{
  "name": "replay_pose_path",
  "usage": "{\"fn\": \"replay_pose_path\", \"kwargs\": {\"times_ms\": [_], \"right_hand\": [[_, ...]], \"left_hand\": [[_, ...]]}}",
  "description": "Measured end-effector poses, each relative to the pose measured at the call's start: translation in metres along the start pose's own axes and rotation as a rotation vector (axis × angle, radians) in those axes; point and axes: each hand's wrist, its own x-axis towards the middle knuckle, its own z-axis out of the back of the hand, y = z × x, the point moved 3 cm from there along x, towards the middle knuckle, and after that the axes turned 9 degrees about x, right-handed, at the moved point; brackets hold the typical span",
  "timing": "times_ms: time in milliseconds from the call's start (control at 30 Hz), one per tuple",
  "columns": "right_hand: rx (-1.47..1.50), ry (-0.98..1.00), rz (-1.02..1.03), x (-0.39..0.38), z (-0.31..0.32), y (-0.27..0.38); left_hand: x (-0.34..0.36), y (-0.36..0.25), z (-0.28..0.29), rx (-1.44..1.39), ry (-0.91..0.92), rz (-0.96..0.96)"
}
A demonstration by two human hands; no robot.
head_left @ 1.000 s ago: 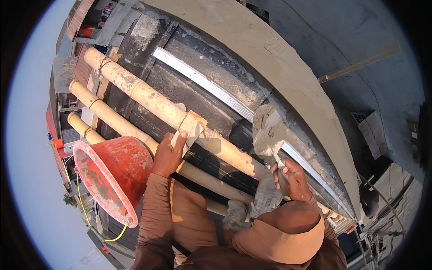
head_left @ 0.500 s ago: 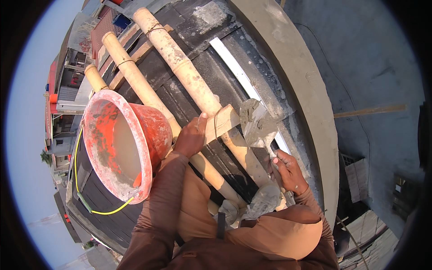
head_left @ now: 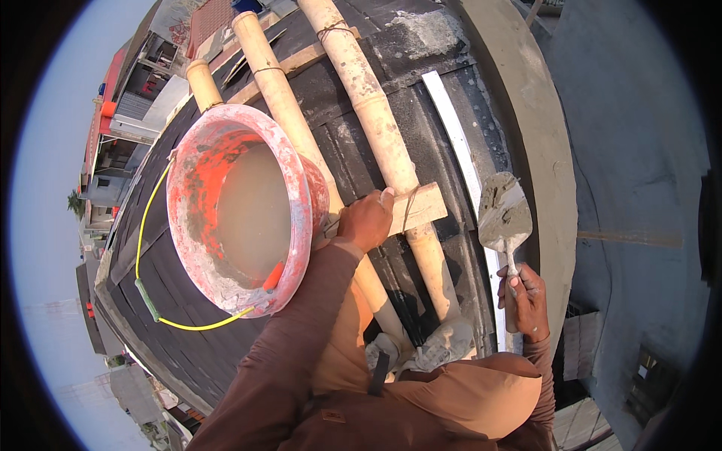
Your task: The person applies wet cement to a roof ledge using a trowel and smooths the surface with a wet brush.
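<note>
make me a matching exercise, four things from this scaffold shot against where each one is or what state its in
Things:
1. trowel
2. orange bucket
3. wooden crosspiece
4. yellow cord

Place or state:
A. gripped by the left hand
B. holds grey liquid mortar
C. held in the right hand, blade smeared with mortar
D. loops outside the bucket's rim

Pairs: 1-C, 2-B, 3-A, 4-D

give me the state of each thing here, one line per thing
orange plastic bucket: upright, holding grey slurry, mortar-smeared
yellow bucket handle: hanging down outside
steel trowel: loaded with mortar
left hand: gripping wooden crosspiece
right hand: closed on trowel handle
bamboo poles: lashed with cord
</note>
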Motion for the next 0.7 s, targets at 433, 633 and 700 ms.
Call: {"fn": "replay_pose_path", "kwargs": {"times_ms": [433, 633, 700], "right_hand": [[-0.194, -0.018, 0.125, -0.024, 0.054, 0.078], [-0.131, -0.348, -0.656, -0.290, 0.140, 0.000], [0.196, -0.596, -0.723, -0.391, 0.103, -0.041]], "left_hand": [[0.029, 0.014, -0.027, -0.270, 0.135, -0.256], [0.013, 0.002, -0.011, -0.596, 0.319, -0.010], [0.012, -0.005, -0.015, -0.637, 0.362, 0.038]]}}
